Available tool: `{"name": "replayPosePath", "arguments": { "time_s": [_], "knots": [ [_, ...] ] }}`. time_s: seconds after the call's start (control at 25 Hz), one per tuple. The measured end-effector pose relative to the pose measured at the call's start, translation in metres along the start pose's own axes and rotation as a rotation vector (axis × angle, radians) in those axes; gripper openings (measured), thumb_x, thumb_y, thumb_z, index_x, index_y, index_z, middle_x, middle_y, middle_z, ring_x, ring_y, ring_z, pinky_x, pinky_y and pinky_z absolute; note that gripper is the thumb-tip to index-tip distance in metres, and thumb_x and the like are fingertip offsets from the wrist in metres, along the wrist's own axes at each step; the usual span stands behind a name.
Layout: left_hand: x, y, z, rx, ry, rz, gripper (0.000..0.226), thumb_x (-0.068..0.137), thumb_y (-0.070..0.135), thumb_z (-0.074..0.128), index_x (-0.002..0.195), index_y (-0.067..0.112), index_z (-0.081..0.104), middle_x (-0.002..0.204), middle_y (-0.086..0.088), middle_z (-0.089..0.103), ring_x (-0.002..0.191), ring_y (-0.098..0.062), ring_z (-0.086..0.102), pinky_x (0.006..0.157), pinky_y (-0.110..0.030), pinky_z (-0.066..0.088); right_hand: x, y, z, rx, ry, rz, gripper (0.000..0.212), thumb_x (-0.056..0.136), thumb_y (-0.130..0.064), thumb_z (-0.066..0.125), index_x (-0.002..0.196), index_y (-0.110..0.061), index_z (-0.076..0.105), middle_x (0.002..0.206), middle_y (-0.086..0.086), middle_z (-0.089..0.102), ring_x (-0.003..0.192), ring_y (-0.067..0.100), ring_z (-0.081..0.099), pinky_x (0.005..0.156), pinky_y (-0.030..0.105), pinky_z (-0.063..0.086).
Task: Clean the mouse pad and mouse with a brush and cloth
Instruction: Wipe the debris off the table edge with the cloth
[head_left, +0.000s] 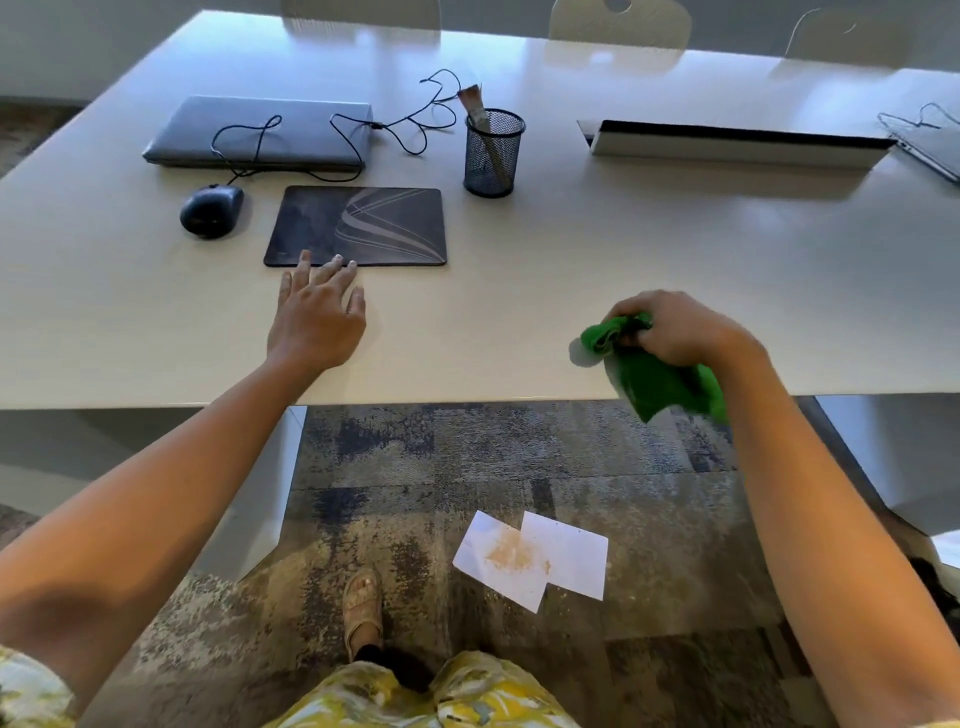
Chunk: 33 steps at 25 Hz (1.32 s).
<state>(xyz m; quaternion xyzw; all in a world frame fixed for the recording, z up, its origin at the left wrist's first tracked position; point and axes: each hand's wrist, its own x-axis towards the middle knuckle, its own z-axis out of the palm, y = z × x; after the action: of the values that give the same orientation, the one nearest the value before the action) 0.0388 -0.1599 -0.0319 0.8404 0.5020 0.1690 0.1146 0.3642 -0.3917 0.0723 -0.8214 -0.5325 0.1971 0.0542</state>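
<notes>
A dark mouse pad (363, 223) with pale curved lines lies flat on the white table (623, 260). A dark wired mouse (211, 211) sits on the table just left of the pad. The brush (478, 111) stands bristles-up in a black mesh cup (493, 156) to the pad's right. My left hand (317, 312) is open, fingers spread, with the fingertips resting on the pad's near edge. My right hand (675, 332) is closed on a crumpled green cloth (654, 374) near the table's front edge, part of the cloth hanging over it.
A closed grey laptop (260, 130) lies behind the pad, with the mouse cable looped over it. A long white box (737, 143) and another laptop (930, 145) are at the right. On the carpet below lie two white paper sheets (535, 558) with crumbs.
</notes>
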Motion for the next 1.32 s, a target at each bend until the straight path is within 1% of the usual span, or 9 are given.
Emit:
{"name": "replayPosePath", "arguments": {
  "time_s": [0.08, 0.24, 0.4, 0.52, 0.68, 0.88, 0.96, 1.04, 1.32],
  "knots": [
    [0.000, 0.001, 0.000, -0.001, 0.006, 0.003, 0.058, 0.103, 0.042, 0.030, 0.157, 0.021, 0.033, 0.166, 0.003, 0.025, 0.156, -0.021, 0.000, 0.126, -0.043, 0.001, 0.002, -0.003, 0.008, 0.057, -0.046, -0.050, 0.032, 0.098, -0.010, 0.055, 0.119, -0.031, 0.067, 0.124, 0.005, 0.061, 0.105, 0.024, 0.055, 0.085, 0.035, 0.045],
    [0.002, 0.001, -0.001, 0.012, 0.010, 0.004, 0.057, 0.102, 0.040, 0.035, 0.156, 0.021, 0.035, 0.165, 0.002, 0.028, 0.156, -0.022, 0.001, 0.126, -0.046, -0.002, 0.003, -0.018, -0.004, 0.178, -0.412, -0.103, 0.022, 0.095, -0.017, 0.065, 0.107, -0.032, 0.075, 0.101, 0.002, 0.075, 0.089, 0.021, 0.071, 0.083, 0.038, 0.060],
    [0.017, 0.003, -0.004, 0.091, 0.118, 0.040, 0.053, 0.100, 0.038, 0.048, 0.147, 0.014, 0.048, 0.153, -0.008, 0.048, 0.154, -0.027, 0.018, 0.125, -0.046, -0.004, 0.025, -0.039, -0.014, 0.333, -0.175, -0.165, 0.020, 0.097, -0.018, 0.063, 0.109, -0.029, 0.074, 0.099, -0.001, 0.072, 0.093, 0.022, 0.069, 0.081, 0.036, 0.059],
    [0.041, 0.000, -0.015, 0.003, 0.067, 0.105, 0.055, 0.102, 0.036, 0.054, 0.149, 0.009, 0.046, 0.153, -0.012, 0.048, 0.152, -0.028, 0.026, 0.126, -0.044, 0.013, 0.059, -0.061, -0.008, 0.308, 0.107, -0.174, 0.021, 0.098, -0.021, 0.061, 0.112, -0.035, 0.070, 0.101, -0.006, 0.064, 0.096, 0.020, 0.060, 0.078, 0.026, 0.048],
    [0.065, -0.013, -0.028, -0.021, -0.030, 0.120, 0.052, 0.102, 0.041, 0.056, 0.145, 0.012, 0.053, 0.151, -0.005, 0.050, 0.145, -0.026, 0.040, 0.114, -0.049, 0.038, 0.113, -0.090, 0.010, 0.245, 0.322, -0.120, 0.028, 0.097, -0.015, 0.058, 0.121, -0.025, 0.069, 0.121, 0.007, 0.062, 0.106, 0.027, 0.056, 0.093, 0.032, 0.044],
    [0.075, -0.024, -0.035, 0.076, -0.046, 0.206, 0.044, 0.106, 0.037, 0.048, 0.138, 0.010, 0.060, 0.143, -0.010, 0.058, 0.135, -0.033, 0.053, 0.104, -0.051, 0.048, 0.163, -0.130, 0.029, 0.138, 0.362, -0.085, 0.038, 0.098, -0.009, 0.050, 0.131, -0.020, 0.064, 0.127, 0.015, 0.056, 0.114, 0.036, 0.054, 0.103, 0.040, 0.042],
    [0.074, -0.026, -0.037, 0.079, 0.035, 0.259, 0.038, 0.108, 0.031, 0.042, 0.121, 0.008, 0.069, 0.116, -0.016, 0.073, 0.103, -0.038, 0.070, 0.083, -0.049, 0.056, 0.176, -0.144, 0.032, 0.082, 0.378, -0.100, 0.041, 0.097, -0.006, 0.047, 0.131, -0.019, 0.064, 0.125, 0.016, 0.056, 0.111, 0.038, 0.055, 0.101, 0.041, 0.042],
    [0.074, -0.027, -0.039, 0.066, 0.101, 0.263, 0.037, 0.108, 0.028, 0.042, 0.109, 0.007, 0.072, 0.094, -0.016, 0.075, 0.078, -0.037, 0.071, 0.069, -0.046, 0.056, 0.183, -0.152, 0.034, 0.032, 0.360, -0.094, 0.043, 0.096, -0.004, 0.045, 0.132, -0.017, 0.062, 0.126, 0.017, 0.057, 0.112, 0.039, 0.054, 0.100, 0.043, 0.043],
    [0.066, -0.021, -0.030, -0.028, 0.110, 0.237, 0.031, 0.106, 0.021, 0.046, 0.107, 0.003, 0.071, 0.088, -0.019, 0.072, 0.072, -0.037, 0.069, 0.068, -0.041, 0.054, 0.150, -0.143, 0.041, -0.015, 0.210, -0.202, 0.042, 0.095, -0.004, 0.044, 0.129, -0.020, 0.064, 0.121, 0.012, 0.057, 0.110, 0.034, 0.054, 0.100, 0.041, 0.042]
  ]
}}
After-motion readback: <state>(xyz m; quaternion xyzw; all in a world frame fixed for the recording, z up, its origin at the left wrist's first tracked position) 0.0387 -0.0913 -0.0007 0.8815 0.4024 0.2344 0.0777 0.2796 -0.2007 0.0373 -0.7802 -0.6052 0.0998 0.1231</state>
